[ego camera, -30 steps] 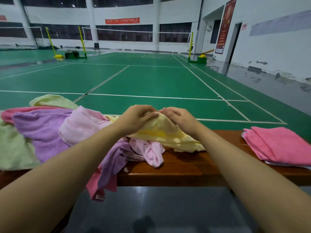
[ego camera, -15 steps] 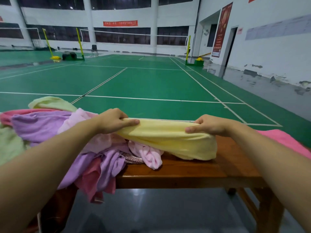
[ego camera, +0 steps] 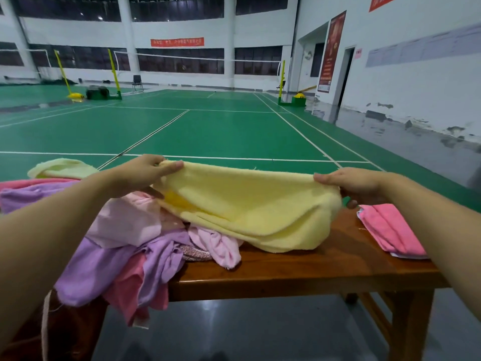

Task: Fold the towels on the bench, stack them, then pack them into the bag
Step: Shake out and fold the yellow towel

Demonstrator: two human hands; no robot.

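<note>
Gleaming wooden bench [ego camera: 299,272] beside green badminton court [ego camera: 208,131]

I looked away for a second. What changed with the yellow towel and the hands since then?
Both hands moved apart: the left hand and right hand, together a second ago, now hold the yellow towel stretched wide and lifted off the bench. The unfolded pile and the folded pink towel stayed put.
</note>
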